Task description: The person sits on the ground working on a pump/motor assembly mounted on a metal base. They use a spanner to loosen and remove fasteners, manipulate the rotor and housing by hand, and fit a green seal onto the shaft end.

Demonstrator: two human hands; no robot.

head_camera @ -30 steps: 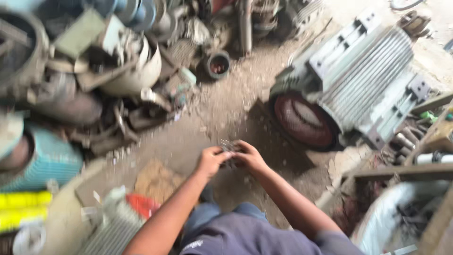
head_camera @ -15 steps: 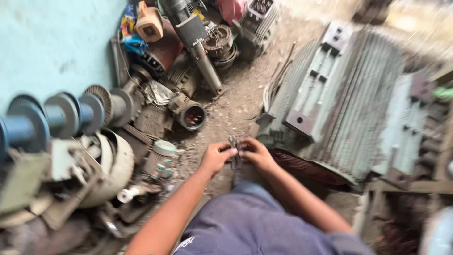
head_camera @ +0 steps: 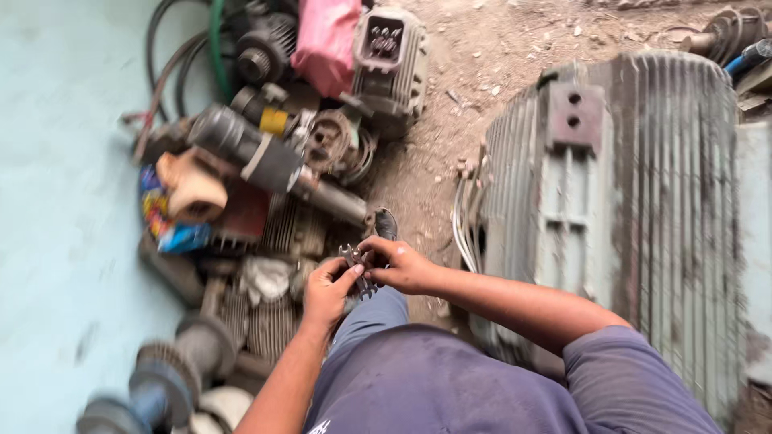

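Both my hands meet in front of my chest over a small metal tool that looks like a wrench (head_camera: 355,263). My left hand (head_camera: 328,291) grips its lower part, thumb up against it. My right hand (head_camera: 400,265) closes on its upper part from the right. The tool's jaw end pokes out to the left between my fingers, and most of its length is hidden by them. Below my hands are my blue-grey trousers and dark shirt.
A big ribbed grey motor housing (head_camera: 619,217) fills the right side. At the left, a heap of old motor parts (head_camera: 281,161), a pink cloth (head_camera: 326,40), hoses and a geared shaft (head_camera: 161,378) lies against a pale blue wall (head_camera: 64,201). Dirt floor (head_camera: 458,72) runs between.
The view has swung left and up along the scrap pile, so the big motor now sits at the right. My hands have stayed together on the small tool.
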